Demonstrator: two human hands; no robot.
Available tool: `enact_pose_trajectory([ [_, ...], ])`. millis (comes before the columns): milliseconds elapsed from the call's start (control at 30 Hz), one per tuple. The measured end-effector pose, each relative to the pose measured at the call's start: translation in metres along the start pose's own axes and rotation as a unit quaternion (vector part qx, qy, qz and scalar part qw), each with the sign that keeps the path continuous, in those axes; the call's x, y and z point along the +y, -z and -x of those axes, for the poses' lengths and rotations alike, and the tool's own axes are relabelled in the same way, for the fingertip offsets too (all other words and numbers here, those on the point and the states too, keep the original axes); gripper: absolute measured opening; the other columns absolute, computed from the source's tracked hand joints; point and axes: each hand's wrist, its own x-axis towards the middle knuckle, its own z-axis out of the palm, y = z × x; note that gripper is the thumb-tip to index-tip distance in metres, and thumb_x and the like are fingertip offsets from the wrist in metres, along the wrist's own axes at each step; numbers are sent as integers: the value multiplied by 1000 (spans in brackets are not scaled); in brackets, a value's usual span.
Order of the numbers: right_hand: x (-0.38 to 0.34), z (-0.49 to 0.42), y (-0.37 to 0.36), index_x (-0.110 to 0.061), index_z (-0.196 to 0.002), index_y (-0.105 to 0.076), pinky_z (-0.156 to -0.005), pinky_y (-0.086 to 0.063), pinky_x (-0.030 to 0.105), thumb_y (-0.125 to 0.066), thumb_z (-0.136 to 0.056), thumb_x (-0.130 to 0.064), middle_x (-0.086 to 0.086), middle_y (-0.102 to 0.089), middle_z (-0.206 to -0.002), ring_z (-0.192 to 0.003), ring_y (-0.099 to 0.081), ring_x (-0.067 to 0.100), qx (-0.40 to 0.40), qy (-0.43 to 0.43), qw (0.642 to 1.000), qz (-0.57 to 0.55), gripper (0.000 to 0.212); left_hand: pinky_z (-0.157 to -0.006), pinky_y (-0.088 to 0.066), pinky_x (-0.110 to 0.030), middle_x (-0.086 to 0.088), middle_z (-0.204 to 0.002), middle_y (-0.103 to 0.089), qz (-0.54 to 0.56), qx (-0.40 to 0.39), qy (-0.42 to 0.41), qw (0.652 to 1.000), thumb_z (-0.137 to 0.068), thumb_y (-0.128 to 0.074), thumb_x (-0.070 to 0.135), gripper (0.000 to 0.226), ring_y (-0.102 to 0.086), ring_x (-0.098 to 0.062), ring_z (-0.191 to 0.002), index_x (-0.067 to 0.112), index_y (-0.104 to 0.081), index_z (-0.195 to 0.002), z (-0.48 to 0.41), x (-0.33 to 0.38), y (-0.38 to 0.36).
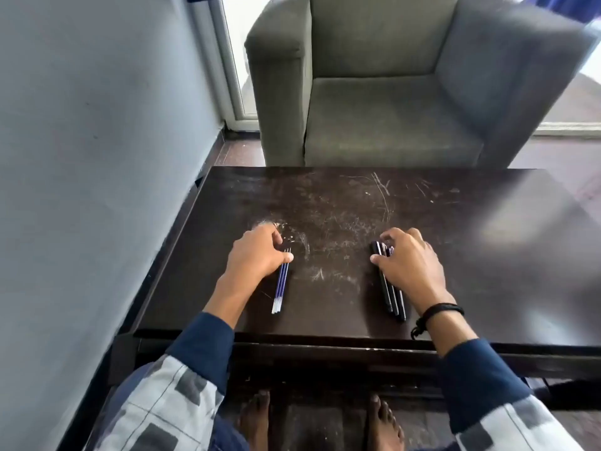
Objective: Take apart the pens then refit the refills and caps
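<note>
Sitting room in a home.
A grey fabric-upholstered armchair faces a low, scratched dark brown wooden surface; beside them are a plain pale grey painted wall, a white-framed glass door and dark brown flooring, with the person's bare feet below.

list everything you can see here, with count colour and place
thin blue plastic refills: three, blue with white ends, table's left, side by side
black plastic pen barrels: about three, black, table's right, bunched
dark scratched wooden table: one, dark brown, before the person
grey fabric armchair: one, grey, beyond the table
black cord bracelet: one, black, right wrist
left grip: one, bare hand, pinches the refills' far ends
right grip: one, bare hand, holds the barrels' far ends
</note>
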Motion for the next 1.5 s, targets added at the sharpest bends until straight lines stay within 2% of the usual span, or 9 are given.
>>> enact_pose_trajectory([
  [200, 12, 1, -4, -30, -136, -55, -82, -45, 39, -73, -89, -35, 5, -51, -129, -112, -58, 38, -31, -23, 999, 30, 50, -82, -62, -39, -5, -92, -74, -53, -42, 19, 997, -79, -88, 32, 27, -73, -23, -81, 25, -62, -76, 2, 3, 4],
  [333, 13, 0, -8, -29, -136, -56, -79, -45, 36, -75, -88, -33, 4, -52, -131, -110, -61, 37, -40, -18, 998, 36, 52, -82, -62, -38, -6, -80, -77, -53, -63, 25, 996, -80, -88, 28, 20, -76, -21, -78, 21, -69, -78, 4, 3, 4],
  [567, 8, -10, -9, -28, -133, -59, -78, -46, 35, -77, -87, -31, 3, -53, -130, -108, -62, 34, -42, -1, 999, 30, 50, -84, -63, -38, -7, -81, -79, -44, -76, 35, 996, -84, -84, 19, 11, -78, -21, -76, 13, -75, -86, -2, 7, -4],
  [700, 7, -17, -6, -29, -134, -59, -85, -52, 40, -77, -87, -31, 3, -52, -131, -109, -62, 35, -43, 0, 999, 26, 51, -81, -64, -36, -6, -85, -79, -34, -64, 32, 997, -85, -81, 12, 9, -78, -20, -73, 16, -73, -82, -6, 12, -7],
  [867, 7, -22, -5, -28, -133, -59, -78, -45, 35, -78, -86, -30, 5, -53, -131, -110, -61, 36, -53, 1, 998, 39, 51, -78, -64, -38, -6, -85, -78, -33, -41, 23, 998, -84, -79, 7, 10, -77, -21, -74, 15, -74, -80, -10, 10, -9],
  [1000, 7, -26, -6, -26, -131, -60, -77, -44, 35, -78, -85, -28, 6, -53, -131, -109, -60, 36, -55, -2, 998, 39, 49, -80, -63, -37, -2, -88, -75, -29, -24, 12, 999, -84, -74, 4, 20, -76, -21, -79, 20, -72, -73, -12, 9, -13],
  [1167, 3, -29, -9, -23, -130, -60, -75, -44, 35, -76, -86, -24, 7, -54, -127, -105, -61, 36, -46, 1, 998, 45, 47, -74, -54, -28, 1, -86, -72, -26, -17, -3, 1000, -83, -84, 22, 9, -68, -15, -71, 18, -76, -81, -9, 13, -16],
  [1300, 2, -31, -10, -23, -130, -60, -74, -43, 35, -75, -86, -23, 8, -54, -127, -104, -61, 37, -43, 2, 998, 41, 47, -75, -47, -26, 0, -95, -74, -45, 5, -16, 999, -84, -80, 18, 8, -70, -21, -89, 22, -74, -83, -12, 10, -21],
  [1500, 2, -33, -8, -23, -129, -61, -75, -44, 35, -74, -87, -22, 7, -54, -126, -105, -61, 36, -36, -5, 999, 31, 44, -73, -46, -25, 0, -98, -74, -43, 25, -17, 999, -86, -76, 14, 8, -70, -21, -89, 22, -77, -86, -18, 10, -20],
])
